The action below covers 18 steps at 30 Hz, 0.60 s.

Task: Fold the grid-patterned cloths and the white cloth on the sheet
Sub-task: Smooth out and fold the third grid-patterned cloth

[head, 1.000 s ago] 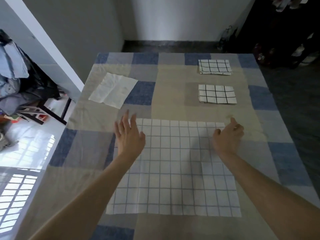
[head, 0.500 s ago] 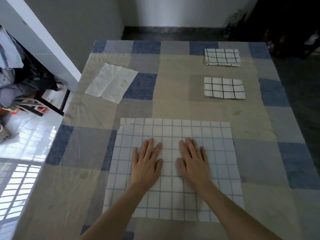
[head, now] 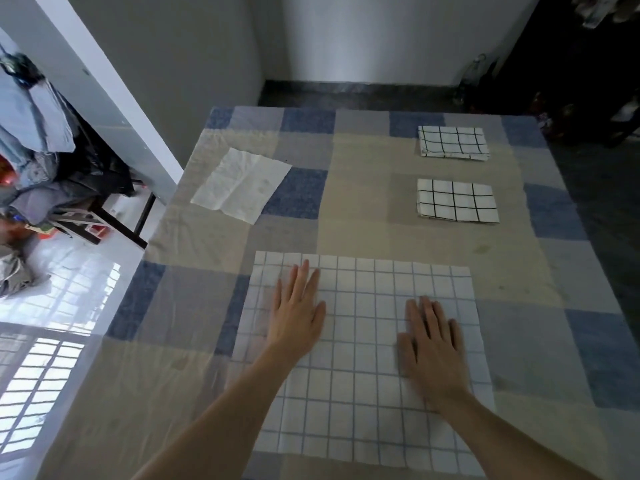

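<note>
The blue-grid cloth (head: pixel 363 341), spread flat at the near end of the patchwork sheet (head: pixel 356 188), is pressed smooth under the left hand (head: pixel 298 313) and slightly blurred right hand (head: pixel 433 344), fingers apparently straight and gripping nothing; an edge must be pinched next for folding

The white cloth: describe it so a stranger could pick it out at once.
Start from the patchwork sheet of blue, grey and beige squares. Go to its far left part, near the white wall edge. The white cloth lies there flat, unfolded and slightly askew; unlike the large blue-grid cloth and the two folded black-grid cloths, it has no pattern.
</note>
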### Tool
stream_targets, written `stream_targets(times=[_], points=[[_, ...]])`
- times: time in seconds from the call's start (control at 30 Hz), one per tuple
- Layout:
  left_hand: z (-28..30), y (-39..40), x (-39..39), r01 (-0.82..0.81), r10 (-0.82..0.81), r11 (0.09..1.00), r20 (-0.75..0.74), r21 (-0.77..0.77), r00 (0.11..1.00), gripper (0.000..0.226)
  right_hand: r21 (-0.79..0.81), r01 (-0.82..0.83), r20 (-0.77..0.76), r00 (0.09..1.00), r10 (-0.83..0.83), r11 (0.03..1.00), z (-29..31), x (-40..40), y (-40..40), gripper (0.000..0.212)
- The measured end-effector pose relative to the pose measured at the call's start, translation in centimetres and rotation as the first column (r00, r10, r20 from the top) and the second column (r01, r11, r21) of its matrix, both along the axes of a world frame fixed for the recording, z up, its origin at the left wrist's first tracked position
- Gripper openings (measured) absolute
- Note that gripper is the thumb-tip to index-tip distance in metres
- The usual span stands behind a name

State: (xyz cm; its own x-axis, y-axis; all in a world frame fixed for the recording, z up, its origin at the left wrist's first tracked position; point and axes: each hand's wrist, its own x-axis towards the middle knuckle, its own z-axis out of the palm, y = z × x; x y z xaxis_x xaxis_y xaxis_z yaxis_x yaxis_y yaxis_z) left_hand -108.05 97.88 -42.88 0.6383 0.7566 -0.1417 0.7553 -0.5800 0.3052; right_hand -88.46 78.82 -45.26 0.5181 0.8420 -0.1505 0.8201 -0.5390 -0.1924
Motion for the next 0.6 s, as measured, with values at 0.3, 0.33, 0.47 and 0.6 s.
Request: stream_targets(times=[0.3,0.33,0.47,0.6], points=[[-2.5,3.7,-2.6,-0.115,0.117,0.993,-0.074,0.034,0.99,0.06,-0.012,0.01,0.004,1.0,-0.01,1.0,0.0,0.1,0.4,0.061],[-2.7,4.3,-2.9,-0.12,0.122,0.992,-0.08,0.027,0.989,0.061,-0.011,0.011,0.003,1.0,-0.011,1.0,0.0,0.1,0.4,0.061],[-2.9,6.1,-3.4,-0.267,0.268,0.964,-0.054,0.011,0.962,0.059,-0.002,0.013,0.007,1.0,-0.013,1.0,-0.2,0.1,0.3,0.06],[-0.6,4.6,-6.2,-0.45,0.448,0.893,0.05,0.02,0.892,0.058,-0.024,0.012,-0.002,1.0,-0.012,1.0,-0.2,0.2,0.4,0.058]])
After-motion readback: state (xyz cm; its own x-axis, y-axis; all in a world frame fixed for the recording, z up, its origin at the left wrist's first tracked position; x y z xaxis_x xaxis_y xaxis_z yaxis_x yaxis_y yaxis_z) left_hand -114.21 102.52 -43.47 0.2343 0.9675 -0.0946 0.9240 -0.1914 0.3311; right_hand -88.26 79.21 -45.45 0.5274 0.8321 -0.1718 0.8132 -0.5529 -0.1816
